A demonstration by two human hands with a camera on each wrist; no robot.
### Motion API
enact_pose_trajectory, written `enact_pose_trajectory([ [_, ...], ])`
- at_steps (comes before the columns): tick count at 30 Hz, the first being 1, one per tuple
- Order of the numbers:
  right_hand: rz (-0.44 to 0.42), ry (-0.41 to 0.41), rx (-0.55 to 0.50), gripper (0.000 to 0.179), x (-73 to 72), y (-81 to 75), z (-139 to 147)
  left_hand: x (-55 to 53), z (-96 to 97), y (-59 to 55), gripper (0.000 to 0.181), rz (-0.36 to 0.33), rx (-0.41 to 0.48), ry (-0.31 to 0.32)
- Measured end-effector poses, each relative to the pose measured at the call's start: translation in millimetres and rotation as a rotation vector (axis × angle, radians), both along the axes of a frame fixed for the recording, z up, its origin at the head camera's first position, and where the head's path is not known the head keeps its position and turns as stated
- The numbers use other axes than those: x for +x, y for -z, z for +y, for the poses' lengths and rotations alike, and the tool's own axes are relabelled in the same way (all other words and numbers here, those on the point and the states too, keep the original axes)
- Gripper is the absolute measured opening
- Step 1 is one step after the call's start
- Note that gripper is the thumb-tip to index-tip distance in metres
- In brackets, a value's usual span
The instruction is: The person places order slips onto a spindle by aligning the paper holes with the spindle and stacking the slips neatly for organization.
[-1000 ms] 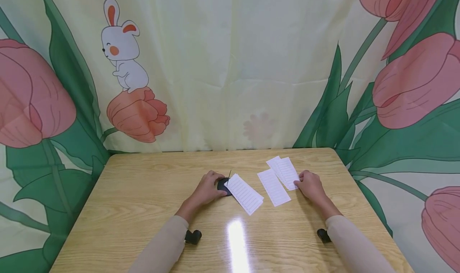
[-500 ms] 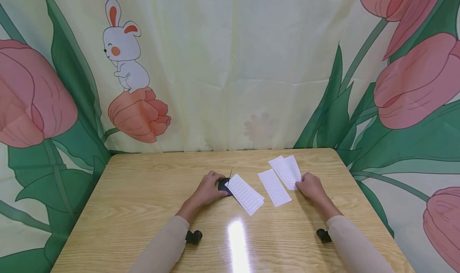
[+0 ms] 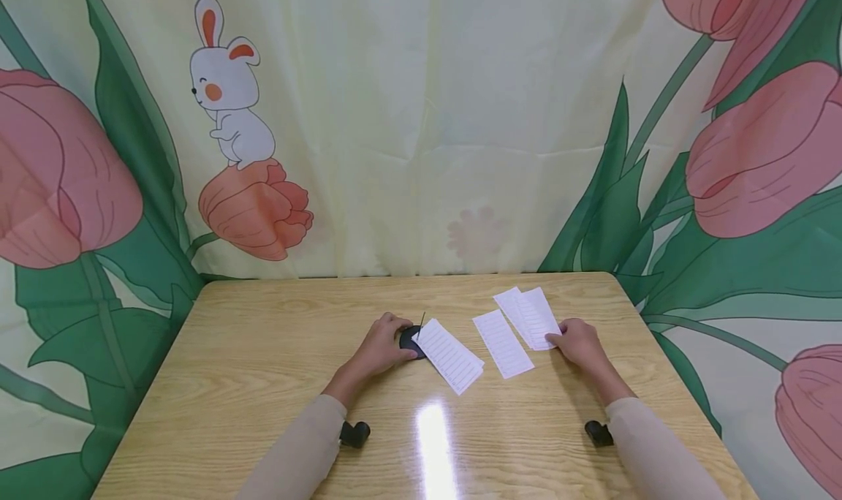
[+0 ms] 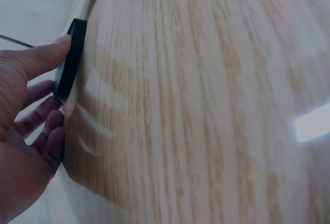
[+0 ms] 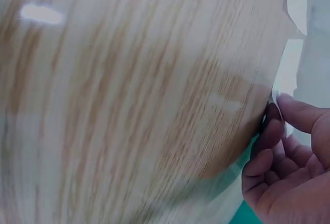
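My left hand (image 3: 381,346) holds the round black base (image 3: 409,341) of a bill spike, with thumb and fingers at opposite sides of its edge. From the base a thin spike (image 3: 422,320) rises, and lined white slips (image 3: 452,357) overlap it on the right. In the left wrist view the base (image 4: 71,62) stands out dark between thumb and fingers. My right hand (image 3: 579,341) pinches the near right corner of a lined paper slip (image 3: 538,317). That slip partly covers another slip (image 3: 504,297). A separate slip (image 3: 503,344) lies just left of them.
All of this is on a wood-grain table (image 3: 276,354), near its back half. Behind the table hangs a curtain (image 3: 395,156) printed with tulips and a rabbit. A bright light reflection (image 3: 436,441) shows on the table's front middle.
My right hand has shifted slightly to the right, drawing the pinched slip with it, so more of the slip beneath shows. My left hand stays on the bill spike's base.
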State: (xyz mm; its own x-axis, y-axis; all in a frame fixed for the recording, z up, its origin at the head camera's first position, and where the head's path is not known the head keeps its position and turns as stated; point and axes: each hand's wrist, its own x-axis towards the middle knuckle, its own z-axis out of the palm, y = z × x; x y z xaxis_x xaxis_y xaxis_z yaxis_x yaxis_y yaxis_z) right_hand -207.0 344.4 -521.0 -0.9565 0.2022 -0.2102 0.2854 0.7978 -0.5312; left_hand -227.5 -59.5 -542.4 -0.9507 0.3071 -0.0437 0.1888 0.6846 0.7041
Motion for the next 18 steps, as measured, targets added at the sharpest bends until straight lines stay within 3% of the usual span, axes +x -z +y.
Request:
enact_pose_trajectory([
  [11, 0.015, -0.009, 0.018, 0.027, 4.0, -6.9, 9, -0.8, -0.6, 0.0, 0.058, -0.005, -0.002, 0.001],
  [18, 0.029, 0.003, -0.028, 0.026, 8.7, -9.8, 16, -0.9, -0.4, -0.9, 0.058, 0.003, 0.0, 0.003],
])
